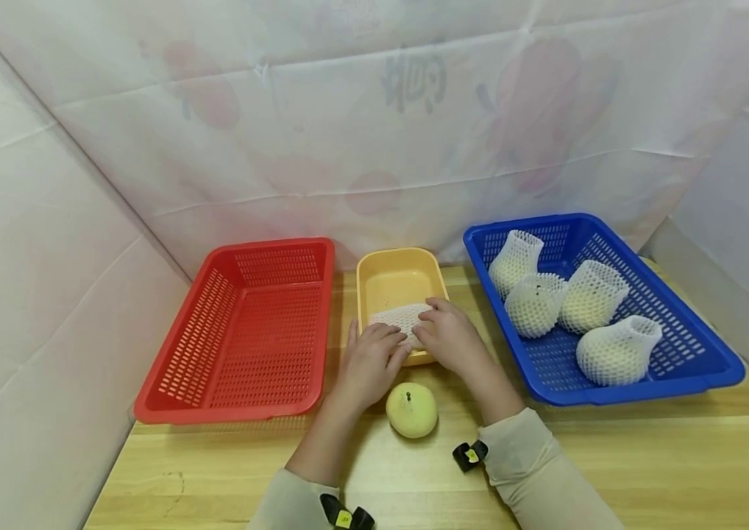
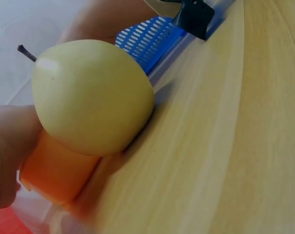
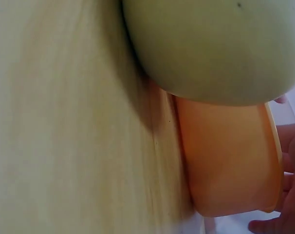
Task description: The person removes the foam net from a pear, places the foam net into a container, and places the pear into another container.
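**Both hands on foam net, mid-frame**

Left hand (image 1: 374,362): fingers loosely extended over the white net (image 1: 404,315). Right hand (image 1: 452,335): fingers on net's right side; from here I can't tell if pinching. Net lies in yellow tray (image 1: 401,280), frame center. Bare yellow fruit (image 1: 412,414) just below. Red basket (image 1: 268,331) left; blue basket (image 1: 732,370) right, four netted fruits (image 1: 609,357) inside.
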Demonstrator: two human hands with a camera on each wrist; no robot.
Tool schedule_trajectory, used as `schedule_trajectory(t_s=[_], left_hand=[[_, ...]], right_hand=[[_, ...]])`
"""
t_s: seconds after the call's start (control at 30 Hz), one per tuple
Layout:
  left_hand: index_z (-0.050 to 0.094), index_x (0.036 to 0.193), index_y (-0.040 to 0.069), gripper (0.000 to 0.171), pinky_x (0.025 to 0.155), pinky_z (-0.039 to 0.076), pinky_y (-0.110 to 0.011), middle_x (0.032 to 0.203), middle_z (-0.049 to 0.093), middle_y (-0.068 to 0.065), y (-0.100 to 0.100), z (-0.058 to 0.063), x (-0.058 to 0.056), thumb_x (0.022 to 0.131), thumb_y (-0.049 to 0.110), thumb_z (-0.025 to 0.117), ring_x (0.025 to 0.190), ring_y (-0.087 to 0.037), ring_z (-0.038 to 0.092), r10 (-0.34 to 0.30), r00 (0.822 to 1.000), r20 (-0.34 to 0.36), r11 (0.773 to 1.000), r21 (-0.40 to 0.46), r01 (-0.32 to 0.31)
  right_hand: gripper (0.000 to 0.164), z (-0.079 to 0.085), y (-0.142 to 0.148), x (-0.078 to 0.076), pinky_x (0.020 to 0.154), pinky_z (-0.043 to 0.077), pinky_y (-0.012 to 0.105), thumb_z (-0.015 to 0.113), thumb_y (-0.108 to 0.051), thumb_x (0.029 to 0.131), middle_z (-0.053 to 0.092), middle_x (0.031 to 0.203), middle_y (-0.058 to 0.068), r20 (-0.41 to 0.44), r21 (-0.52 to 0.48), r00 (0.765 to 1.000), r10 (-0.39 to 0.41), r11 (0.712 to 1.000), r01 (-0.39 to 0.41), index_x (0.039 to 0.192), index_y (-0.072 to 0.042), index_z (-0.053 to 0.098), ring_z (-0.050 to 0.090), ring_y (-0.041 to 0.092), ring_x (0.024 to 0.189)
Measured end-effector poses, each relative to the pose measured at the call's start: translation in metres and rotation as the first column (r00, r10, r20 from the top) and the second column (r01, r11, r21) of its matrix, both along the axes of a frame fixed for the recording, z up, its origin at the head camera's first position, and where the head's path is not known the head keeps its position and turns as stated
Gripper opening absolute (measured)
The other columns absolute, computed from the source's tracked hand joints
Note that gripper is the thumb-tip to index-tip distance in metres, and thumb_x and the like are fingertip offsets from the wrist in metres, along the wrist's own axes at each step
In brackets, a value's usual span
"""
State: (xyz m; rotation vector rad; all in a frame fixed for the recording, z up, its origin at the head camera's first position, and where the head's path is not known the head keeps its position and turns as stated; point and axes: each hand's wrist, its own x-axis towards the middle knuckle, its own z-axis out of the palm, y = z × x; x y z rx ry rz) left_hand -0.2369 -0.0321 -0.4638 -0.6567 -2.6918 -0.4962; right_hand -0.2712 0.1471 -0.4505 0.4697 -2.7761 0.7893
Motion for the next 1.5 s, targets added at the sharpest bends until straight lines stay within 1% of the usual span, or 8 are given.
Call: schedule_trajectory(t_s=[0.2,0.33,0.47,0.63,0.77,0.9,1.1,1.5], left_hand=[[0.061,0.124,0.024,0.050,0.103,0.026,-0.067,0.126,0.061,0.005,0.000,0.003,0.004,0.097,0.055,0.033,0.121,-0.021,0.048,0.031,0.992,0.122,0.997,-0.077,-0.022],[0.063,0.120,0.024,0.050,0.102,0.025,-0.067,0.122,0.062,0.004,0.001,0.005,0.005,0.096,0.057,0.033,0.121,-0.021,0.047,0.049,0.989,0.137,0.995,-0.087,-0.037],[0.064,0.117,0.024,0.052,0.103,0.025,-0.066,0.119,0.062,0.002,0.001,0.004,0.005,0.096,0.058,0.032,0.120,-0.021,0.047,0.054,0.987,0.149,0.997,-0.071,-0.043],[0.064,0.117,0.023,0.052,0.104,0.026,-0.064,0.117,0.059,0.000,0.001,0.003,0.006,0.096,0.059,0.032,0.117,-0.021,0.047,0.059,0.985,0.164,0.998,-0.043,-0.053],[0.061,0.122,0.021,0.054,0.104,0.027,-0.064,0.126,0.055,-0.003,0.001,0.002,0.006,0.095,0.059,0.033,0.123,-0.023,0.044,0.060,0.985,0.159,0.998,-0.034,-0.055],[0.057,0.128,0.021,0.054,0.103,0.028,-0.065,0.134,0.051,-0.003,0.001,0.002,0.007,0.095,0.058,0.034,0.128,-0.024,0.041,0.061,0.987,0.150,0.997,-0.053,-0.054],[0.054,0.130,0.021,0.052,0.103,0.027,-0.065,0.137,0.050,-0.003,0.001,0.001,0.009,0.096,0.056,0.037,0.129,-0.025,0.040,0.055,0.987,0.151,0.995,-0.087,-0.042],[0.057,0.128,0.020,0.052,0.104,0.023,-0.068,0.138,0.050,-0.003,0.001,0.004,0.008,0.095,0.054,0.037,0.132,-0.025,0.038,0.066,0.979,0.194,0.996,-0.072,-0.053]], right_hand=[[0.045,0.003,-0.003,0.004,0.109,0.028,0.055,0.070,-0.028,0.084,0.032,0.149,0.017,-0.024,0.035,0.999,0.035,0.999,-0.035,0.123,-0.007,0.062,0.031,0.038,0.135],[0.044,0.005,-0.005,0.007,0.104,0.027,0.064,0.069,-0.032,0.085,0.038,0.146,0.014,-0.030,0.092,0.999,0.038,0.995,-0.035,0.122,-0.011,0.062,0.033,0.037,0.135],[0.040,0.008,-0.008,0.011,0.102,0.013,0.074,0.059,-0.040,0.091,0.048,0.140,0.011,0.070,0.161,0.997,0.037,0.986,-0.047,0.122,-0.015,0.063,0.030,0.035,0.137],[0.040,0.008,-0.011,0.015,0.103,-0.002,0.074,0.043,-0.045,0.098,0.058,0.130,0.005,0.156,0.209,0.987,0.032,0.976,-0.065,0.121,-0.020,0.064,0.034,0.035,0.136],[0.039,0.007,-0.011,0.016,0.103,-0.004,0.073,0.043,-0.045,0.098,0.064,0.119,0.002,0.100,0.194,0.995,0.021,0.980,-0.040,0.118,-0.020,0.065,0.050,0.029,0.123],[0.042,0.006,-0.012,0.015,0.104,-0.002,0.072,0.041,-0.047,0.098,0.062,0.122,0.004,0.029,0.215,1.000,0.012,0.977,-0.018,0.118,-0.020,0.065,0.052,0.028,0.121],[0.054,0.004,-0.013,0.014,0.104,-0.007,0.072,0.026,-0.055,0.099,0.052,0.137,0.008,0.120,0.324,0.993,-0.001,0.945,-0.038,0.125,-0.024,0.062,0.032,0.037,0.136],[0.064,0.006,-0.015,0.010,0.104,-0.012,0.070,0.019,-0.061,0.096,0.048,0.141,0.007,0.226,0.373,0.974,-0.013,0.925,-0.075,0.117,-0.025,0.068,0.021,0.036,0.141]])
